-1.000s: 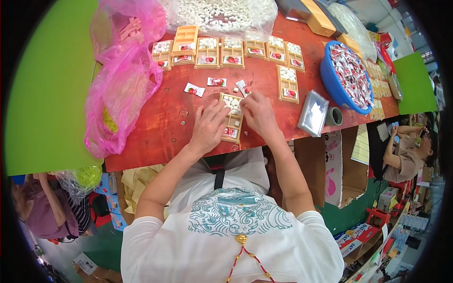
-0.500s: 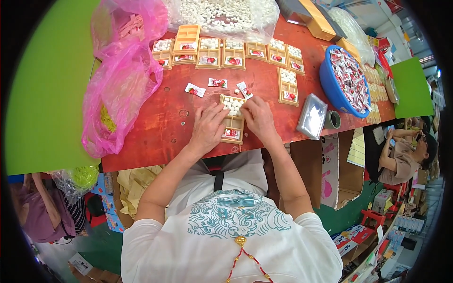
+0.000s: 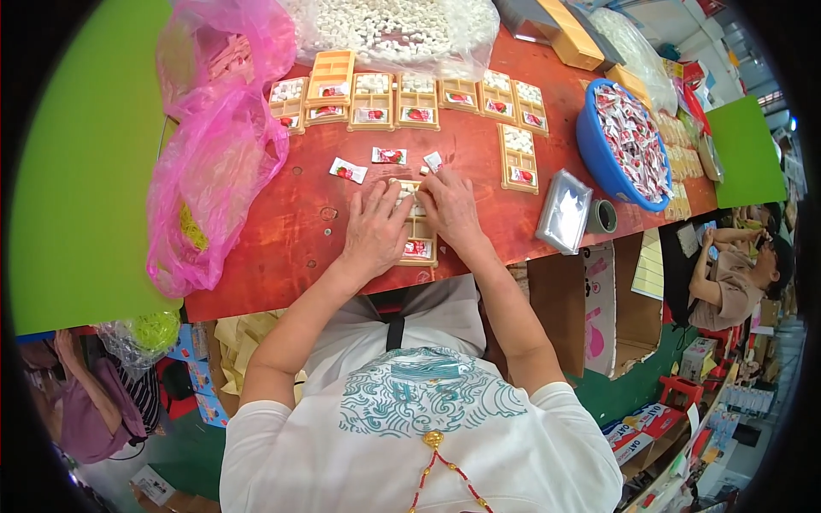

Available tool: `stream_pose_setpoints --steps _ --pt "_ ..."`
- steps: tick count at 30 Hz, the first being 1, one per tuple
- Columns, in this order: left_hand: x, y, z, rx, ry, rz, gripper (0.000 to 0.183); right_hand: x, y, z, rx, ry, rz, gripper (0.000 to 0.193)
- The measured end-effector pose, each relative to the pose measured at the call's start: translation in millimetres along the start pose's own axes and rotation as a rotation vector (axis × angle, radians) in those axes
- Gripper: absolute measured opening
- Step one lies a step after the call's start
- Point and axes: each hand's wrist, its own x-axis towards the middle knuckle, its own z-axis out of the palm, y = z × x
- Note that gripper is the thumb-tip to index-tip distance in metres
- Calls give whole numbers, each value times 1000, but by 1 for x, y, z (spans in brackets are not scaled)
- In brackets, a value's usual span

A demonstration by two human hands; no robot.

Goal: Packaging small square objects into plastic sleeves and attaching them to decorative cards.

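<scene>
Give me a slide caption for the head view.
Left hand and right hand at a tan tray of white pieces on a red table.

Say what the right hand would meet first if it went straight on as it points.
Most likely the small wrapped packet just ahead of the right hand, though depth is unclear.

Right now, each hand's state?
Left hand: curled over the left side of the tray; grip can't be told.
Right hand: curled over its right side; grip can't be told.
</scene>
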Motion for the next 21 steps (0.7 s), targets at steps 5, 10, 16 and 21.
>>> stream_pose_setpoints --steps 5,10,16,21 --pt "8 3 -2 -49 9 -1 44 -7 10 -9 114 -23 94 12" --pt "12 5 7 3 -101 81 54 -11 6 -14 147 140 35 20" --pt "6 4 8 98 -257 46 59 -45 -12 -71 161 327 96 24" --pt "12 8 7 78 -247 74 60 -96 7 -125 171 647 320 25"
